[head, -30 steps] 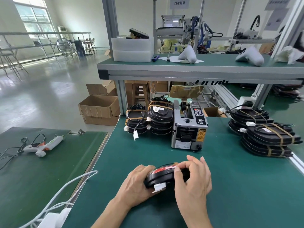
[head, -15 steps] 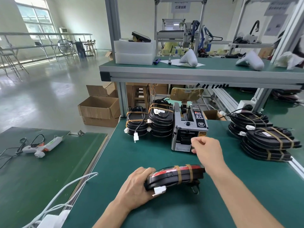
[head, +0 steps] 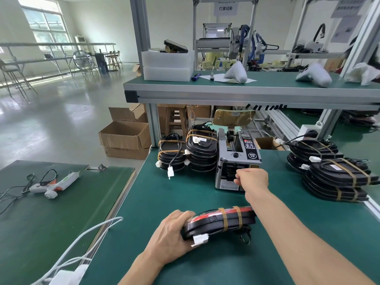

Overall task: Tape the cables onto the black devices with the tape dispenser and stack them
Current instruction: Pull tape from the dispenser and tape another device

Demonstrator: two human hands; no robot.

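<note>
Black device [head: 220, 222] sits gripped in my left hand [head: 170, 236]; right hand [head: 251, 181] fingers [head: 237, 177] curl at the tape dispenser [head: 236, 161] mouth, perhaps pinching tape.

On the green-matted bench [head: 185, 202], the grey tape dispenser [head: 236, 161] stands behind the black oval device [head: 218, 222] at my left hand [head: 170, 237]. Taped black device stacks [head: 202, 153] sit left of the dispenser; more stacks [head: 337, 177] lie right.

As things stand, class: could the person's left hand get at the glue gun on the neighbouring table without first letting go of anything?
Probably not. The left hand grips the black device on the green mat, so it is occupied. The glue gun lies on the separate table well off to the left, with nothing blocking it.
</note>
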